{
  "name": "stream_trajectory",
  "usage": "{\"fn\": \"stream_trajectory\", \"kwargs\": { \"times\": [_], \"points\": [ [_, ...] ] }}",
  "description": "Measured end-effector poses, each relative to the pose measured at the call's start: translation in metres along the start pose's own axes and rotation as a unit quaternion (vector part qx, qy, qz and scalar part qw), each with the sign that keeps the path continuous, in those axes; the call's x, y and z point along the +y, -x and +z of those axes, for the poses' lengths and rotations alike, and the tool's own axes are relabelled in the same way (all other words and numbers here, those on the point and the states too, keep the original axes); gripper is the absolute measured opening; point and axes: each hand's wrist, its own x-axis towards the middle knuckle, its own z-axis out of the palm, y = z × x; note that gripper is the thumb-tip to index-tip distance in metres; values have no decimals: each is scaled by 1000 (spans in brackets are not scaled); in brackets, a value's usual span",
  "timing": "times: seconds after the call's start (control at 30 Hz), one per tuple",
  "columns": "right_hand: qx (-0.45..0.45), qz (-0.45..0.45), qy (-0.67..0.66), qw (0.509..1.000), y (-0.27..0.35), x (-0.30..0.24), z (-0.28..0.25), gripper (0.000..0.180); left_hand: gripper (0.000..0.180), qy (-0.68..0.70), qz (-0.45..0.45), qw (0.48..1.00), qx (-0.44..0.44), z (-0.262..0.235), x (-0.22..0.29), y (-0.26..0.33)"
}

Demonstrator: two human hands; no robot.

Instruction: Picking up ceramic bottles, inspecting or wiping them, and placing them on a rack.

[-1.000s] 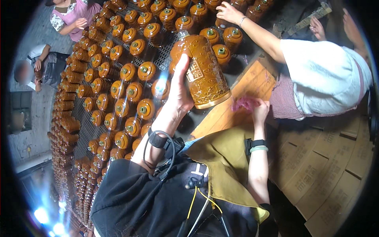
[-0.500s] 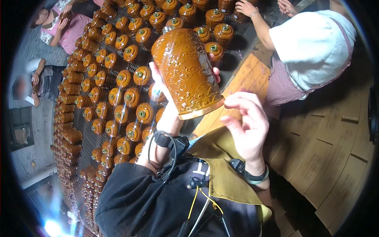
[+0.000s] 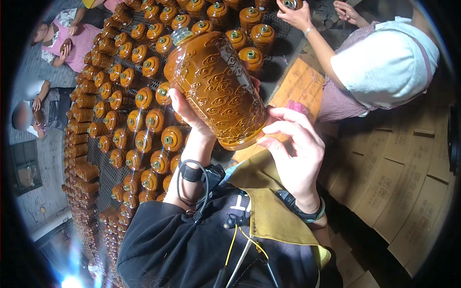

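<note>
A large glossy brown ceramic jar (image 3: 216, 89) with raised cloud patterns is held up close, tilted with its neck toward the upper left. My left hand (image 3: 189, 117) grips its side from below. My right hand (image 3: 293, 144) touches the jar's base with fingers spread, a pink cloth (image 3: 298, 106) just behind it. Beneath the jar, many more brown jars (image 3: 144, 125) stand in rows on a metal mesh rack.
A person in a white cap (image 3: 384, 62) at the upper right reaches toward the far jars. Two more people (image 3: 72, 43) sit at the upper left. Flat cardboard boxes (image 3: 384, 182) are stacked on the right. An orange board (image 3: 297, 86) lies past the jar.
The jar has come closer and tipped further over, its base now toward me. My right hand rose from the pink cloth to the jar's base.
</note>
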Motion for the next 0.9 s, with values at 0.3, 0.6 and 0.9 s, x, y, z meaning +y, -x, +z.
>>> {"fn": "stream_trajectory", "kwargs": {
  "times": [0.3, 0.6, 0.9],
  "points": [
    [12, 36, -27, 999, 2, -1, 2, 20, 111, -60, 21, 998, 11, 3, -1, 0],
    [-5, 12, -1, 1000, -4, 5, -2, 20, 111, -119, 41, 992, 0, -2, 3, -5],
    [3, 11, -19, 1000, -7, 9, -3, 21, 109, -133, 36, 990, -25, -8, 3, -8]
  ]
}}
